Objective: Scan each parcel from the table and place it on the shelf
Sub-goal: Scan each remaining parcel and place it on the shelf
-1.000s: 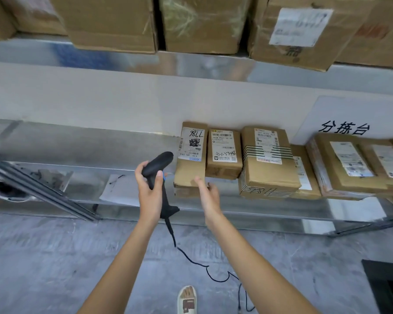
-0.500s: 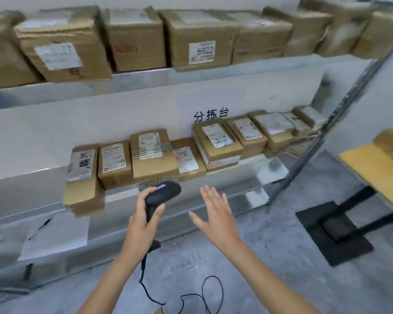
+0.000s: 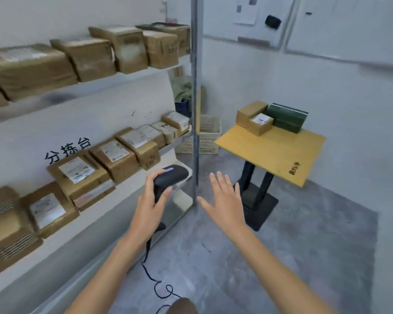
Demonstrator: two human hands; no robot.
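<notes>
On the desk (image 3: 279,150), two o'clock: parcels (image 3: 254,118), likely light, stiff; grip the sides.
Left hand (image 3: 149,206): fingers wrap scanner (image 3: 168,180).
Right hand (image 3: 225,200): fingers spread, empty.

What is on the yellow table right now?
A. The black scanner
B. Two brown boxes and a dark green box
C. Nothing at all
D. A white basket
B: two brown boxes and a dark green box sit together at the far end of the yellow table.

Black characters 分拣台 (image 3: 67,150) are showing on the white wall panel (image 3: 43,132) behind the shelf's parcels; the parcel labels are blurring, unreadable.
</notes>
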